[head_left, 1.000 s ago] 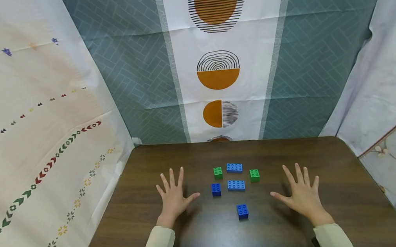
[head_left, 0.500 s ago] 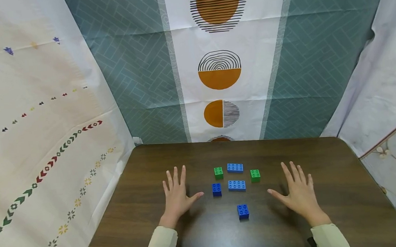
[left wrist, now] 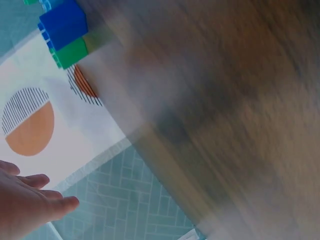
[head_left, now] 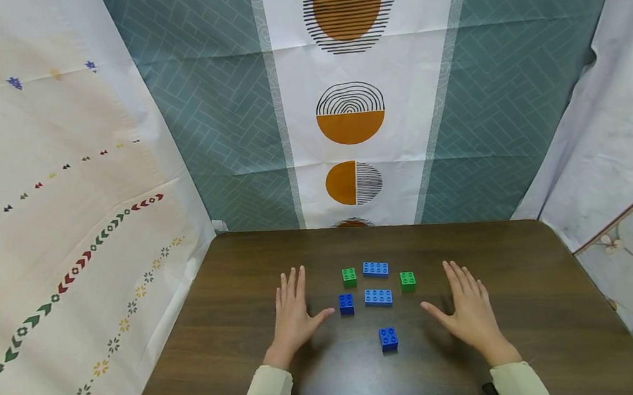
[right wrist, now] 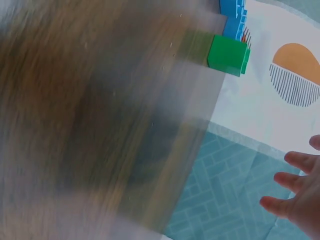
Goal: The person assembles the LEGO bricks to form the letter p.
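Observation:
Several toy building bricks lie apart on the table between my hands in the head view. Two are light blue and longer, a far brick (head_left: 375,269) and a nearer brick (head_left: 378,297). Two are green, a left brick (head_left: 348,277) and a right brick (head_left: 407,282). Two are dark blue, a left brick (head_left: 346,304) and a front brick (head_left: 388,340). My left hand (head_left: 294,315) hovers left of them, fingers straight, its thumb nearest the left dark blue brick. To the right, my right hand (head_left: 467,310) is spread with nothing in it, nearest the right green brick.
The brown wooden table (head_left: 186,391) has its back edge against a hanging patterned cloth (head_left: 451,186). White cloths hang along the left (head_left: 129,251) and right (head_left: 591,173) sides. A dark band (head_left: 490,393) sits at the right wrist.
Both hands have moved inward toward the bricks, the left hand to the right and the right hand to the left. Their fingers are closer together. The bricks have stayed put.

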`<state>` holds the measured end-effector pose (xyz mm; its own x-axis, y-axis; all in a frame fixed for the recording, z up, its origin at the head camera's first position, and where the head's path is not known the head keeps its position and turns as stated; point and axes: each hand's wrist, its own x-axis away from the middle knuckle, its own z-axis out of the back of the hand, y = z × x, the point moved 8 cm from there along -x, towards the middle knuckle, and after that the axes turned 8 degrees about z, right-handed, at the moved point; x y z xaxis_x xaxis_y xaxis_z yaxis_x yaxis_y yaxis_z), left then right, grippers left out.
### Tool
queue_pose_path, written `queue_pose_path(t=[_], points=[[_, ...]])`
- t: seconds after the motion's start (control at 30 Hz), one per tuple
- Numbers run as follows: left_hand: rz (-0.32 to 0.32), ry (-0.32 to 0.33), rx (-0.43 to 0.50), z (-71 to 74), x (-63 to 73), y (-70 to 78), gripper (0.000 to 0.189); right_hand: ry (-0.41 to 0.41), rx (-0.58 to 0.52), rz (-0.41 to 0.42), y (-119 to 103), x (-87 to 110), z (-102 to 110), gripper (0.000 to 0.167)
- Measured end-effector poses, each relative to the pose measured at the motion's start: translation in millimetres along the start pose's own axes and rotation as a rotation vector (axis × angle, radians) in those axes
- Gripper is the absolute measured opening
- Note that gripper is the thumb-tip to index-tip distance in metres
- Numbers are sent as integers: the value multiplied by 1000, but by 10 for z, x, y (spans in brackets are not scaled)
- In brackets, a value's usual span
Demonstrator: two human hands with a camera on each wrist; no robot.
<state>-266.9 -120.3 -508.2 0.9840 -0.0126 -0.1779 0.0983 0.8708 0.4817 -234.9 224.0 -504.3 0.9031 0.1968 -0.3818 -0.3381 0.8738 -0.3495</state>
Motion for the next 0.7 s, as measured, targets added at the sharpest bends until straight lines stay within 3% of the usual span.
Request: queue_pose_path(t=[0.4, 0.7], points=[[-28, -5, 98, -153, 70, 140, 107, -19, -110, -9, -138, 4, -101, 99], [-2, -49, 218, -296, 100, 198, 99, -43, -200, -25, -228, 34, -192, 95]])
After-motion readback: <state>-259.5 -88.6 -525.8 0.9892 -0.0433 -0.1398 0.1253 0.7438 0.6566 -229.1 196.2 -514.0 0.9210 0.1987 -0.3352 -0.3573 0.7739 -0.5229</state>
